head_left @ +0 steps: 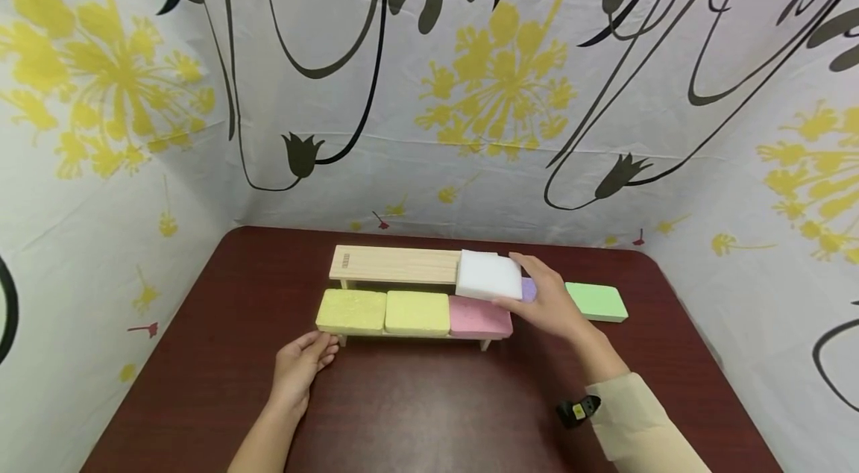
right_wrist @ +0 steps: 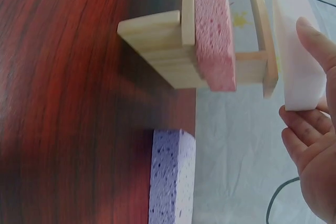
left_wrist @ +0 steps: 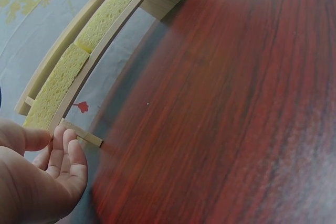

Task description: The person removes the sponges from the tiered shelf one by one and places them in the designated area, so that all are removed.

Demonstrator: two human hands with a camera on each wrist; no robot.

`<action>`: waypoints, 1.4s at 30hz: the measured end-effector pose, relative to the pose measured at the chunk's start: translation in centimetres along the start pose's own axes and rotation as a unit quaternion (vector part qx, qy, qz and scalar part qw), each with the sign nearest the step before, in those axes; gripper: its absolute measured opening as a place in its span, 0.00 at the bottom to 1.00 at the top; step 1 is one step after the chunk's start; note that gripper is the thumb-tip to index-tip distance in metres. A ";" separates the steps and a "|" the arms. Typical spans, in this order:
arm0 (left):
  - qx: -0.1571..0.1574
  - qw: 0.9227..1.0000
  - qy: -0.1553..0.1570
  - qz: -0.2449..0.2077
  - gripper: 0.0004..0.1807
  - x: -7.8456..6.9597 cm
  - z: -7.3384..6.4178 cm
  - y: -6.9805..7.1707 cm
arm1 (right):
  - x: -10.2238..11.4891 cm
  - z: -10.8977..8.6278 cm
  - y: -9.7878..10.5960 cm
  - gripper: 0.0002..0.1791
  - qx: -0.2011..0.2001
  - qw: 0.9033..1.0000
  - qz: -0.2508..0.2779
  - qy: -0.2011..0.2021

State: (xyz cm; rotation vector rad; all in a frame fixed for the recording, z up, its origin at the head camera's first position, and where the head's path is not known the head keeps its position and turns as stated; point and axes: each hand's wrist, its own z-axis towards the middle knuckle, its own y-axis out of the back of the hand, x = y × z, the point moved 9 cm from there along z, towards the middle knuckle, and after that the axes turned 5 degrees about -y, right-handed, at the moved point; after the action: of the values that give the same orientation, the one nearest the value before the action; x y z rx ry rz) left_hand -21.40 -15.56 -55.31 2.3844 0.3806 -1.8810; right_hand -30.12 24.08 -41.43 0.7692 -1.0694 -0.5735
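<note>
A two-tier wooden stand [head_left: 396, 264] stands near the back of the table. Two yellow sponges [head_left: 351, 311] [head_left: 417, 312] and a pink sponge [head_left: 479, 317] lie in a row on its front, lower tier. My left hand [head_left: 298, 365] pinches the left end of that tier between thumb and fingers, as the left wrist view also shows. With thumb and fingers, my right hand [head_left: 552, 303] grips a white block [head_left: 488, 274], perhaps a melamine sponge, by its edges over the right end of the upper tier. In the right wrist view the white block [right_wrist: 296, 51] appears apart from the wood.
A purple sponge [right_wrist: 170, 182] lies on the table right of the stand, partly hidden by my right hand in the head view. Farther right lies a green sponge [head_left: 596, 301]. Patterned cloth [head_left: 403, 182] surrounds the dark red table [head_left: 416, 413] at the back and sides.
</note>
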 end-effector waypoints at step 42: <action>0.002 1.000 0.000 -0.015 0.24 -0.1 0.1 -0.1 | -6.2 -4.9 3.7 0.48 -0.002 0.998 -0.047 -0.043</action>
State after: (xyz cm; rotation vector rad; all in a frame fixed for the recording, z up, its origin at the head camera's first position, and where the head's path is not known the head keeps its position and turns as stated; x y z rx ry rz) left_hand -21.52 -15.50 -55.19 2.3947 0.4163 -1.8966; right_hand -27.75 32.26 -43.29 0.8002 -1.1149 -0.6951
